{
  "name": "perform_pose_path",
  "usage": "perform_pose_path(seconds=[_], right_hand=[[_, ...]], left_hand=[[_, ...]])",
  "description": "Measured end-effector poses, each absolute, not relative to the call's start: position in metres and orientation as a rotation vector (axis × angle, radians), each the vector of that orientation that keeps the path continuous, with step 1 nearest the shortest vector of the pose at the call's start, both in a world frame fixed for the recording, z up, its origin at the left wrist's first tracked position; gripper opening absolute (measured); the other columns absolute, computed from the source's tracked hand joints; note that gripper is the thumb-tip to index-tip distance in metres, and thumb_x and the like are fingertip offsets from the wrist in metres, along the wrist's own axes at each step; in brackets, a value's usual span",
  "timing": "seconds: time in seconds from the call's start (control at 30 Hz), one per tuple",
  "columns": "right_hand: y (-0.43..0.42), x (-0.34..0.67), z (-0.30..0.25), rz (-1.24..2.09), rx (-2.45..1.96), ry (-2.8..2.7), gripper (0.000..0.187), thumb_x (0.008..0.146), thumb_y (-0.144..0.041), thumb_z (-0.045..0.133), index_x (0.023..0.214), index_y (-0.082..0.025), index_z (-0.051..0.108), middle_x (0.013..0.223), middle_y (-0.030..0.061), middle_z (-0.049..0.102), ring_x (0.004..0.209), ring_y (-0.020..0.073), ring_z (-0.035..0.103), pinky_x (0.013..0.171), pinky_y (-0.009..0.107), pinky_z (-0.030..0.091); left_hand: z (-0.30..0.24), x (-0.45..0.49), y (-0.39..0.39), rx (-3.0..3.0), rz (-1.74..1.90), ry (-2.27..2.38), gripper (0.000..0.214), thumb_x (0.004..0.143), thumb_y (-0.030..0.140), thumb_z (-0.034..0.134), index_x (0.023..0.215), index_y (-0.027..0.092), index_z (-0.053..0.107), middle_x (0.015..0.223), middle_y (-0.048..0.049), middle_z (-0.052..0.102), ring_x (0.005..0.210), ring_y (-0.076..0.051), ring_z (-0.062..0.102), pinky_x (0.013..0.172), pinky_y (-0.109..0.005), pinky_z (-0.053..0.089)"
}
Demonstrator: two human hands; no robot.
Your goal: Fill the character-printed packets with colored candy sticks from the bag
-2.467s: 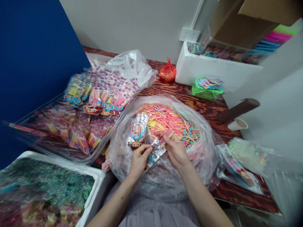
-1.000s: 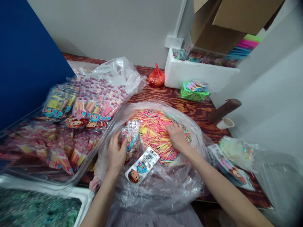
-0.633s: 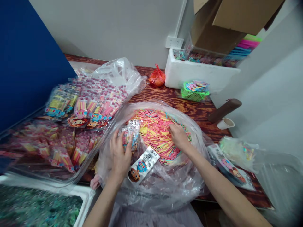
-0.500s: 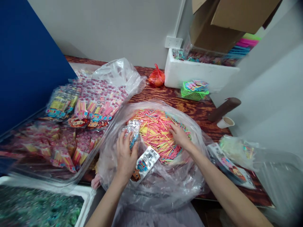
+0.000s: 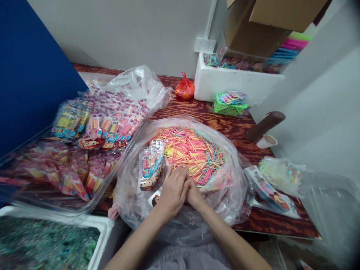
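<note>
Where pressed together at the near edge of the pile of coloured sticks [image 5: 194, 150], locate the left hand [image 5: 172, 187] laid over the right hand [image 5: 194, 194]. Note bent, close-set fingers on both; cannot tell whether either holds anything, being covered by the other. Find one flat printed packet [image 5: 153, 199] partly under the left hand, only a corner showing. Find the stack of filled packets [image 5: 150, 167] just beside the left fingertips, leaning on the pile's left edge. Locate all of these inside the clear bag [image 5: 237, 195] on the wooden table [image 5: 225, 125]. Farther back, note the orange bag [image 5: 184, 90], foam box [image 5: 233, 82], green basket [image 5: 229, 108] and paper cup [image 5: 266, 141].
</note>
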State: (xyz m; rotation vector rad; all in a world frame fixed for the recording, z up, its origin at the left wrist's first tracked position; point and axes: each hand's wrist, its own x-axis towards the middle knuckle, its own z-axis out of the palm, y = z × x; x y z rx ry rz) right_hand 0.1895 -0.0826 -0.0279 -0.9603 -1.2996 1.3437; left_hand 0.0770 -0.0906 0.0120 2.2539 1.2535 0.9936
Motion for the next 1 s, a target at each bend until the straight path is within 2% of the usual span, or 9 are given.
perform_pose_path(seconds=[0.13, 0.27, 0.4, 0.5, 0.57, 0.67, 0.8, 0.93, 1.0], right_hand=[[-0.084, 0.189, -0.028, 1.299, -1.076, -1.343, 0.012, 0.086, -0.031, 0.056, 0.091, -0.023, 0.064, 0.085, 0.0010, 0.066, 0.081, 0.0191, 0.059, 0.079, 0.030, 0.047], [-0.084, 0.197, -0.020, 1.278, -1.096, -1.366, 0.012, 0.088, -0.025, 0.054, 0.085, -0.022, 0.065, 0.081, 0.0004, 0.065, 0.080, 0.0174, 0.060, 0.076, 0.027, 0.046], [-0.089, 0.200, -0.013, 1.241, -1.098, -1.391, 0.012, 0.089, -0.024, 0.054, 0.086, -0.022, 0.066, 0.083, 0.0010, 0.066, 0.081, 0.0176, 0.060, 0.078, 0.028, 0.045], [-0.091, 0.202, -0.009, 1.236, -1.084, -1.402, 0.013, 0.090, -0.023, 0.054, 0.087, -0.022, 0.067, 0.084, 0.0014, 0.067, 0.083, 0.0180, 0.061, 0.079, 0.028, 0.046], [-0.092, 0.203, -0.006, 1.233, -1.080, -1.404, 0.014, 0.090, -0.023, 0.054, 0.088, -0.022, 0.067, 0.085, 0.0017, 0.068, 0.085, 0.0184, 0.062, 0.080, 0.028, 0.046], [-0.094, 0.205, -0.003, 1.222, -1.076, -1.430, 0.015, 0.091, -0.023, 0.054, 0.090, -0.023, 0.068, 0.087, 0.0021, 0.068, 0.088, 0.0189, 0.063, 0.081, 0.029, 0.046], [-0.097, 0.209, 0.005, 1.183, -1.070, -1.488, 0.017, 0.091, -0.022, 0.052, 0.092, -0.024, 0.069, 0.091, 0.0028, 0.069, 0.091, 0.0194, 0.062, 0.084, 0.031, 0.045], [-0.098, 0.212, 0.015, 1.121, -1.065, -1.527, 0.020, 0.090, -0.018, 0.051, 0.094, -0.025, 0.070, 0.091, 0.0034, 0.068, 0.090, 0.0192, 0.062, 0.083, 0.031, 0.045], [-0.098, 0.214, 0.019, 1.095, -1.073, -1.543, 0.021, 0.090, -0.019, 0.050, 0.094, -0.025, 0.070, 0.090, 0.0038, 0.068, 0.089, 0.0192, 0.062, 0.082, 0.031, 0.046]], left_hand=[[-0.003, 0.055, -0.099, 2.060, 1.049, 1.434, 0.035, 0.096, 0.023, 0.040, 0.130, 0.020, 0.049, 0.128, -0.0115, 0.060, 0.121, -0.022, 0.054, 0.102, -0.043, 0.045], [-0.020, 0.043, -0.110, 2.123, 0.886, 1.611, 0.026, 0.095, 0.020, 0.041, 0.115, 0.019, 0.058, 0.110, -0.0108, 0.065, 0.104, -0.024, 0.059, 0.090, -0.042, 0.048], [-0.030, 0.048, -0.116, 2.287, 0.600, 1.731, 0.036, 0.088, 0.026, 0.055, 0.123, 0.017, 0.054, 0.120, -0.0135, 0.059, 0.108, -0.030, 0.054, 0.089, -0.046, 0.046], [-0.034, 0.050, -0.115, 2.267, 0.615, 1.779, 0.045, 0.086, 0.030, 0.060, 0.127, 0.016, 0.050, 0.113, -0.0125, 0.059, 0.104, -0.030, 0.054, 0.086, -0.044, 0.046], [-0.037, 0.049, -0.112, 2.215, 0.697, 1.787, 0.035, 0.087, 0.026, 0.058, 0.120, 0.016, 0.053, 0.105, -0.0109, 0.059, 0.099, -0.027, 0.055, 0.083, -0.041, 0.046], [-0.041, 0.046, -0.110, 2.144, 0.831, 1.749, 0.009, 0.090, 0.019, 0.051, 0.095, 0.016, 0.057, 0.088, -0.0069, 0.058, 0.087, -0.023, 0.055, 0.075, -0.035, 0.046], [-0.043, 0.043, -0.111, 2.162, 0.908, 1.708, 0.022, 0.095, 0.020, 0.043, 0.076, 0.019, 0.055, 0.075, -0.0034, 0.055, 0.075, -0.019, 0.054, 0.068, -0.031, 0.043], [-0.041, 0.042, -0.109, 2.197, 0.896, 1.728, 0.030, 0.098, 0.022, 0.038, 0.075, 0.018, 0.058, 0.073, -0.0039, 0.057, 0.074, -0.019, 0.057, 0.068, -0.030, 0.045], [-0.042, 0.041, -0.108, 2.189, 0.901, 1.725, 0.030, 0.098, 0.022, 0.036, 0.083, 0.018, 0.062, 0.077, -0.0051, 0.061, 0.077, -0.019, 0.059, 0.071, -0.031, 0.047]])
